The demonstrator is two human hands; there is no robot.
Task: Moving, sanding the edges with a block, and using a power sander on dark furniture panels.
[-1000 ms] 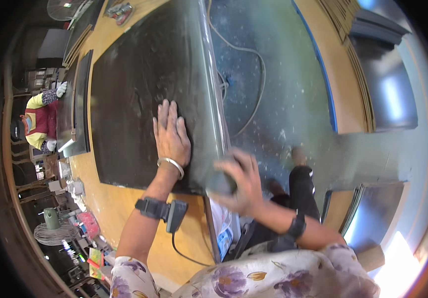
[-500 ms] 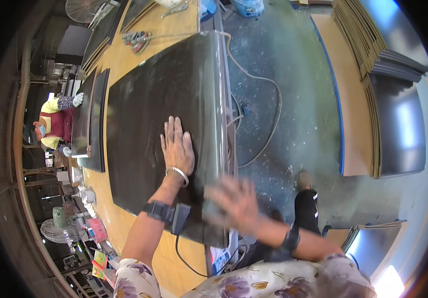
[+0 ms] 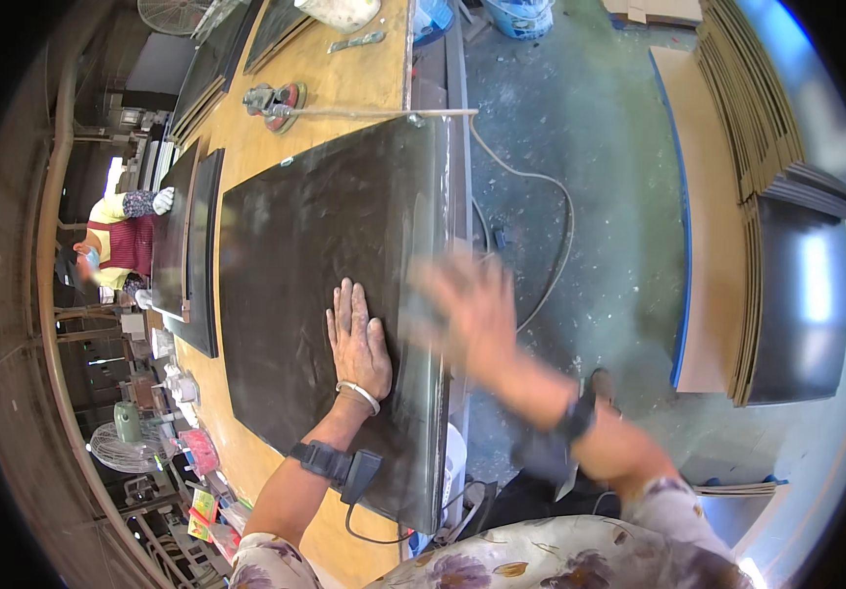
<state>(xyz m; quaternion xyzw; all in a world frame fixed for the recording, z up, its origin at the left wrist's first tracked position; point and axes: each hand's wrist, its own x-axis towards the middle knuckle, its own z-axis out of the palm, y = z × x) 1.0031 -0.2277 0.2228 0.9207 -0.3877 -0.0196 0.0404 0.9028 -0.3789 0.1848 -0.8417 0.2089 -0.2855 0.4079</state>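
Observation:
A large dark panel (image 3: 290,236) lies on the wooden workbench, with pale dusty smears along its right side. Flat on its surface rests my left hand (image 3: 359,353), fingers stretched out and holding nothing. My right hand (image 3: 472,309) is over the panel's right edge, smeared by motion. A greyish patch shows beneath its fingers, too blurred to tell whether it is something held. I wear a bracelet on the left wrist and dark straps on both forearms.
A sander (image 3: 276,106) with a hose sits on the workbench (image 3: 364,79) beyond the panel. Across the bench a co-worker (image 3: 129,236) in gloves handles another dark panel (image 3: 176,236). Stacked panels (image 3: 796,294) stand on the right. A cable (image 3: 570,216) loops over the floor.
My right hand has moved farther away along the panel's right edge. My left hand stays flat on the panel. The whole view has shifted, so the bench and panel appear lower.

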